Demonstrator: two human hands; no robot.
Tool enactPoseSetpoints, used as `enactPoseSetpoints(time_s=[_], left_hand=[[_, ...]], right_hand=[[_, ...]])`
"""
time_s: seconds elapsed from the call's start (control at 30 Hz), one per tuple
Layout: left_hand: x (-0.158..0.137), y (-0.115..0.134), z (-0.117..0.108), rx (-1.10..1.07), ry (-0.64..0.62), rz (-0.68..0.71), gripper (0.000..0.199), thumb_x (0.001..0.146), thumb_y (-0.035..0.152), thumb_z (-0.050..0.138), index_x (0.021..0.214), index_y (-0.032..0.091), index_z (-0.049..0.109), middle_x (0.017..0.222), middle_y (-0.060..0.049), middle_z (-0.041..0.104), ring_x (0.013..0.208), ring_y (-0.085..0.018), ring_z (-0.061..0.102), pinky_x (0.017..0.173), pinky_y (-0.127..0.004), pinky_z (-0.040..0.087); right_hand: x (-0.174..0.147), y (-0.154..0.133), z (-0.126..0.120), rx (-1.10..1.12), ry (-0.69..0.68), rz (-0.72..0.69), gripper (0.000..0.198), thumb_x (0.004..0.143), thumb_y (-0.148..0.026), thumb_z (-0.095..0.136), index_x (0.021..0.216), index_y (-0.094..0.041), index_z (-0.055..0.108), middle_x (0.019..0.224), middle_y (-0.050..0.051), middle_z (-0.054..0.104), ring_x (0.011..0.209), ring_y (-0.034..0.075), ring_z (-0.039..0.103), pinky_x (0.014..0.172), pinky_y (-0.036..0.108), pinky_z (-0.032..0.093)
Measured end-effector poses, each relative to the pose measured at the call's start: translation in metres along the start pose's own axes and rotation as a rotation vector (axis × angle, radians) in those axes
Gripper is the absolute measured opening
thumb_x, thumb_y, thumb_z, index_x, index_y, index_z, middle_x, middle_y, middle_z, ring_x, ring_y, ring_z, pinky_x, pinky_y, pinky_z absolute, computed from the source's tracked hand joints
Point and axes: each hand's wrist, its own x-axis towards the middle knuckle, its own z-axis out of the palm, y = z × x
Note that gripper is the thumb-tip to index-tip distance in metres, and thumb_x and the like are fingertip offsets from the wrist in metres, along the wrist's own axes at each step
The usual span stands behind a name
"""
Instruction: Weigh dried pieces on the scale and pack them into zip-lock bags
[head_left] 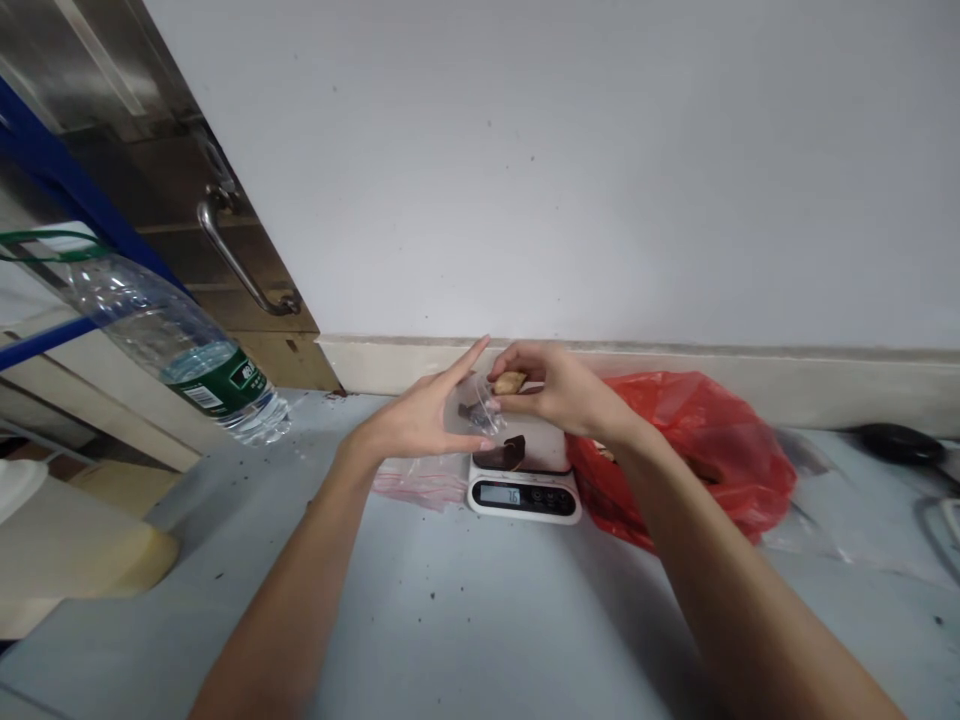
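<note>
My left hand [420, 420] has its thumb and fingers spread around a small clear zip bag [480, 405], which it appears to hold at the mouth. Between the thumb and fingers of my right hand [551, 385] is a tan, lumpy piece [510, 383], close to the bag's mouth; its exact kind is unclear. Both hands are above a white kitchen scale [559, 506] whose display seems to read 7.6. Dark brown pieces [512, 453] lie on the scale's platform. My left hand partly covers a stack of flat zip bags [424, 485] beside the scale.
Right of the scale sits an open red plastic bag [720, 430] with pale pieces inside. Beyond it are clear plastic [817, 520] and a black object [896, 442]. A large water bottle [217, 380] and a whitish container [67, 540] stand left. A white wall [600, 180] backs the table.
</note>
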Motion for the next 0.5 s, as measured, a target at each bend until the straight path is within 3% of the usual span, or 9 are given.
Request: enactPoseSetpoints(time_s=[0.17, 0.23, 0.33, 0.4, 0.5], left_hand=[[0.001, 0.000, 0.000, -0.099, 0.038, 0.044, 0.118, 0.078, 0.046, 0.078, 0.165, 0.034, -0.002, 0.166, -0.010, 0.036, 0.152, -0.030, 0.036, 0.122, -0.051, 0.033], [0.002, 0.001, 0.000, -0.147, 0.066, 0.057, 0.116, 0.080, 0.043, 0.075, 0.165, 0.033, -0.004, 0.169, -0.010, 0.030, 0.153, -0.031, 0.034, 0.122, -0.051, 0.034], [0.002, 0.003, -0.001, -0.199, 0.096, 0.062, 0.114, 0.081, 0.042, 0.073, 0.165, 0.034, -0.004, 0.172, -0.008, 0.019, 0.155, -0.032, 0.029, 0.122, -0.051, 0.034], [0.002, 0.004, -0.001, -0.235, 0.104, 0.064, 0.115, 0.080, 0.043, 0.073, 0.165, 0.034, -0.004, 0.172, -0.008, 0.019, 0.155, -0.032, 0.028, 0.123, -0.051, 0.033], [0.001, 0.004, 0.000, -0.291, 0.104, 0.078, 0.116, 0.080, 0.043, 0.075, 0.165, 0.034, -0.004, 0.172, -0.008, 0.022, 0.155, -0.031, 0.030, 0.123, -0.050, 0.032]], right_hand=[[-0.003, -0.002, -0.002, 0.098, 0.073, 0.057, 0.026, 0.072, -0.033, 0.078, 0.090, -0.018, 0.066, 0.081, 0.003, 0.073, 0.081, 0.019, 0.069, 0.080, 0.034, 0.056], [-0.006, -0.008, -0.001, 0.121, 0.017, 0.055, 0.036, 0.079, -0.030, 0.072, 0.112, -0.016, 0.066, 0.096, 0.007, 0.077, 0.093, 0.021, 0.072, 0.090, 0.039, 0.056], [-0.011, -0.015, 0.000, 0.127, -0.021, 0.026, 0.053, 0.087, -0.026, 0.064, 0.139, -0.021, 0.053, 0.125, 0.012, 0.073, 0.116, 0.023, 0.069, 0.101, 0.043, 0.055], [-0.012, -0.017, 0.001, 0.092, 0.024, -0.017, 0.054, 0.087, -0.024, 0.063, 0.140, -0.026, 0.050, 0.132, 0.011, 0.069, 0.126, 0.025, 0.064, 0.102, 0.044, 0.055], [-0.011, -0.016, 0.005, 0.074, 0.081, -0.089, 0.050, 0.082, -0.025, 0.070, 0.127, -0.028, 0.050, 0.122, 0.009, 0.070, 0.125, 0.026, 0.065, 0.099, 0.044, 0.057]])
